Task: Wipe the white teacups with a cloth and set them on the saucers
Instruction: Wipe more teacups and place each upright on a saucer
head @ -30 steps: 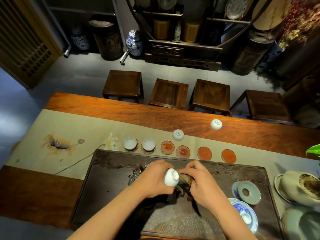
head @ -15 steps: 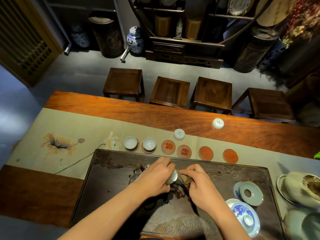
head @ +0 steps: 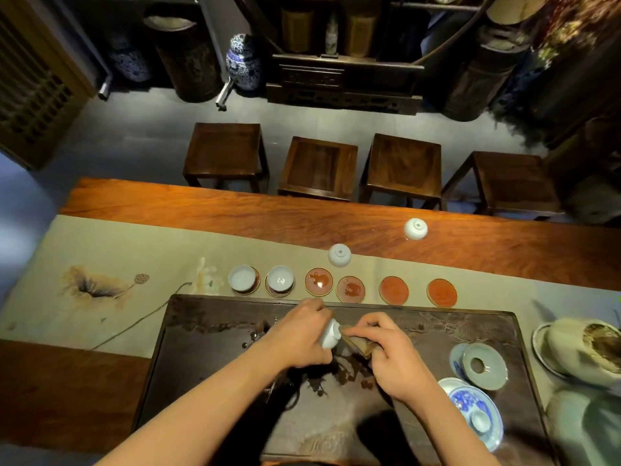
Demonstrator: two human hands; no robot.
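My left hand (head: 299, 334) grips a white teacup (head: 329, 335) on its side over the dark tea tray (head: 208, 331). My right hand (head: 393, 354) pinches a brown cloth (head: 358, 343) pressed against the cup's mouth. Behind the tray runs a row of saucers: two at the left carry upright white cups (head: 242, 278) (head: 280, 280), and the others stand bare, among them a red saucer (head: 319, 281) and one (head: 442, 292) at the right end. Two more white cups rest upside down farther back, one (head: 339, 254) on the runner, one (head: 416, 229) on the wood.
A celadon lid (head: 484, 364) and a blue-and-white dish (head: 473, 408) sit at the tray's right end. A pale pot (head: 578, 348) stands right of the tray. Several wooden stools (head: 319, 166) line the table's far side.
The cup has turned in my left hand from bottom-up to lying on its side. My right hand has pushed the cloth into its mouth. Both hands shifted slightly toward the saucers.
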